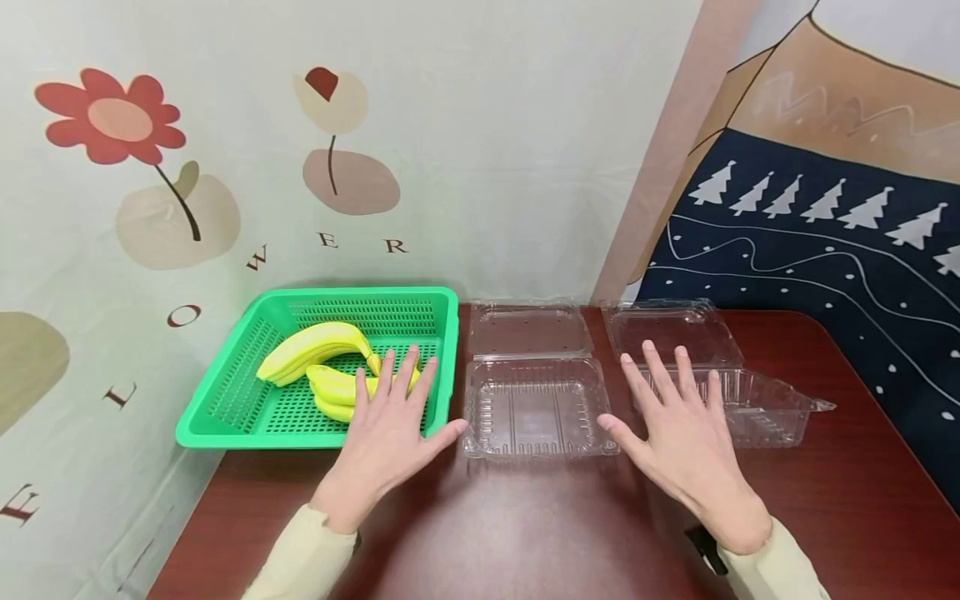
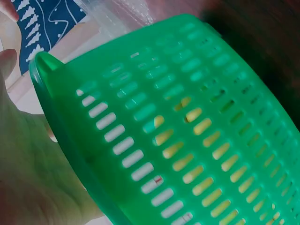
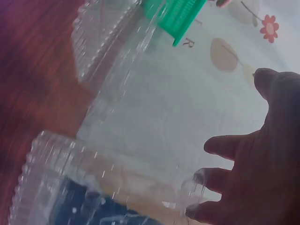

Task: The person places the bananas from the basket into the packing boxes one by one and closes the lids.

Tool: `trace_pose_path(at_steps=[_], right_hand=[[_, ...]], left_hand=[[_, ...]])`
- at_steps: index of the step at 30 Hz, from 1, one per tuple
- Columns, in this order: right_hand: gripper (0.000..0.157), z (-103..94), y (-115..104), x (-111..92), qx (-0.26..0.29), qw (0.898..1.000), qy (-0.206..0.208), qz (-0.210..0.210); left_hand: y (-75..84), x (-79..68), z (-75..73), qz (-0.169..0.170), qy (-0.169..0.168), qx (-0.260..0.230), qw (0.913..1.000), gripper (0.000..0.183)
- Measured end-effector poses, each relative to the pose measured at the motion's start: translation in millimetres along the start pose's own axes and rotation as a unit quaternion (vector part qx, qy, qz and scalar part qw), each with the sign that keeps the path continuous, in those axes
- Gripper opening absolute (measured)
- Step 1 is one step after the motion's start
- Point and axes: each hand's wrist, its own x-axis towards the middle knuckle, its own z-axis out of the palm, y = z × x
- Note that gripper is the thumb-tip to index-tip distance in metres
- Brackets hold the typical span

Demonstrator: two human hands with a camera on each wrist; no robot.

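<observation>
Plainly, both hands have fingers spread wide and straight: the left hand (image 1: 390,446) is over the near right corner of a green basket (image 1: 255,442), the right hand (image 1: 686,450) by the right-hand clear container (image 1: 772,412); whether it touches, I cannot tell. Yellow bananas (image 1: 315,350) lie inside the basket, partly hidden by the left fingers. Between the hands, a middle clear container (image 1: 536,412) sits on the red-brown table (image 1: 517,533). Only the left wrist view shows the basket's slotted outer side, hiding that hand's fingertips. Letters on the wall cloth (image 1: 510,167) spell FLOWER.
</observation>
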Motion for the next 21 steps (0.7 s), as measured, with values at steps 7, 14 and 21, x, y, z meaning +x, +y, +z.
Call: trace_pose_path(at_steps=[7,14,21], right_hand=[[0.084,10.4,-22,5,0.006,1.000,0.006,-0.024],[0.086,20.1,-46,13,0.002,0.998,0.009,-0.056],[0.087,29.4,-68,20,-0.005,0.995,0.017,-0.099]], left_hand=[[-16.4,-3.5,-6.7,-0.014,0.000,-0.007,0.9999,0.094],[-32.4,-6.1,-14.1,-0.013,-0.003,0.013,0.9998,0.094],[-50.6,-8.9,-19.2,-0.011,-0.001,0.024,0.9996,0.092]])
